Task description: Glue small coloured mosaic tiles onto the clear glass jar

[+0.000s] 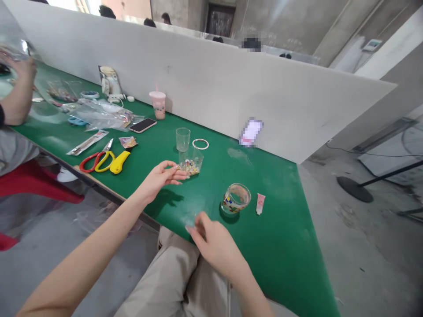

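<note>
My left hand point(161, 176) reaches over the green table point(284, 246), its fingertips pinching the near edge of a small clear bag of coloured beads point(191, 165). My right hand point(213, 242) rests at the table's front edge with fingers curled. A faint clear film point(194, 206) lies just ahead of it; whether the fingers grip it is unclear. A glass cup decorated with coloured pieces point(235, 199) stands to the right of my right hand, with a small pink tube point(260, 204) beside it.
Behind the bead bag stand a clear plastic cup point(183, 138) and a white ring point(200, 143). To the left lie red and yellow scissors point(97, 160), a yellow cutter point(119, 162), a phone point(142, 125), a pink drink cup point(157, 105) and plastic bags point(102, 115). A co-worker's arm point(16, 94) is at far left. A white partition point(231, 83) backs the table.
</note>
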The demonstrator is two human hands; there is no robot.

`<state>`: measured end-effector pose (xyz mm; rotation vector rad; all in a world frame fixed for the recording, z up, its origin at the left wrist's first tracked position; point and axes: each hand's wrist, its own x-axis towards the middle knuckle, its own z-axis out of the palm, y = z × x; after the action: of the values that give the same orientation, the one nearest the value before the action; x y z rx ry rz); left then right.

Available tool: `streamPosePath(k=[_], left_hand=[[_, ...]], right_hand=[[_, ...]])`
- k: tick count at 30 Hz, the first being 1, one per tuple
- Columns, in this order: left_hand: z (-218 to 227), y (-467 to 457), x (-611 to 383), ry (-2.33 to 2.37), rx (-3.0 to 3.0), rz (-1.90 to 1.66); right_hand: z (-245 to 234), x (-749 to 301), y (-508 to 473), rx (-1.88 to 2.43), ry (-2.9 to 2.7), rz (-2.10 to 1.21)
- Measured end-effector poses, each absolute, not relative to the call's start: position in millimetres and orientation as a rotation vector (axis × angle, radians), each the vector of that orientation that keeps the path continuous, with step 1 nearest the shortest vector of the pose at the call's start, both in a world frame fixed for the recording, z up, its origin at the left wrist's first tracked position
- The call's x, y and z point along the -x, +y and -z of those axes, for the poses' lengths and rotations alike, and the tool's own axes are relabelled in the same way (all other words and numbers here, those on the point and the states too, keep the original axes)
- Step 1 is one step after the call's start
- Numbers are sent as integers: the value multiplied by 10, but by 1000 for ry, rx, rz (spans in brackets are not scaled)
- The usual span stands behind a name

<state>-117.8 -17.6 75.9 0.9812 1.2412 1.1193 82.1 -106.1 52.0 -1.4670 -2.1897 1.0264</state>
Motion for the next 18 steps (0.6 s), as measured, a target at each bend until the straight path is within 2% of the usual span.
streamPosePath(k=[2,5,9,14,18], left_hand=[[-674,-241,1151,1175,-889,-1024],[-566,-292,999,1072,-765,-877],[-413,-238,734,970,-672,-767],[-230,-31,506,958,-641,-760],[-123,138,401,920,-673,-737]], right_hand=[[-513,-1104,-1293,1623,-2190,-1019],[-390,-1478,-1378,1989,-2030,-637],[-117,-1796,-1185,1926,-1867,-250],[124,-1806,-794,1742,-1512,-730],[125,-1667,-561,1545,-1310,-796]])
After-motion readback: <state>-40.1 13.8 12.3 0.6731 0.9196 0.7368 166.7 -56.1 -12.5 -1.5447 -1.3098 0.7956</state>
